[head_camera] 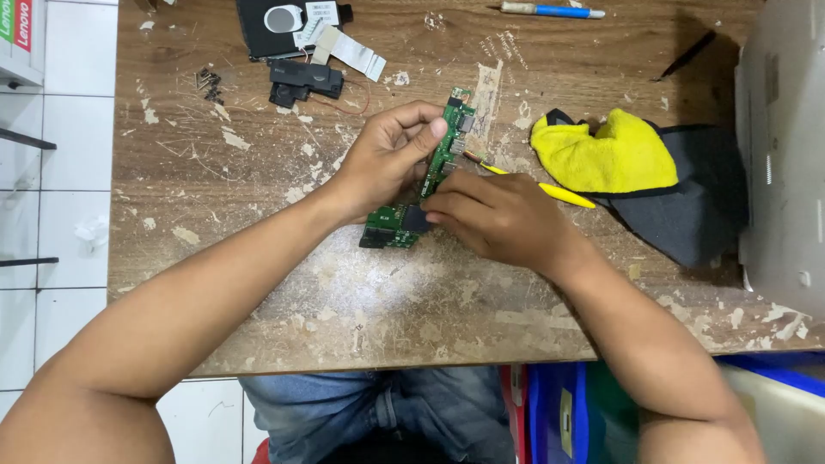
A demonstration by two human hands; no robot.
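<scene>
Fingers of my left hand (391, 155) and right hand (490, 215) pinch the green circuit board (421, 185) mid-desk; I judge the yellow-handled tool (550, 191) could slip and gouge it.

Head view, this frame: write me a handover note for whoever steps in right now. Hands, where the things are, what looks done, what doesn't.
Left hand: grips the narrow green circuit board, held over the worn wooden table.
Right hand: fingertips pinch the board's lower end by its dark component; a yellow-handled tool sits under this hand, its tip at the board. Whether the hand grips the tool cannot be told.
Nearby: yellow and black cloth to the right, black speaker part with flat ribbon cable, small dark screws, blue and white pen at the far edge.
Done: board is out and free in hand.
Left: work at the board is under way.
</scene>
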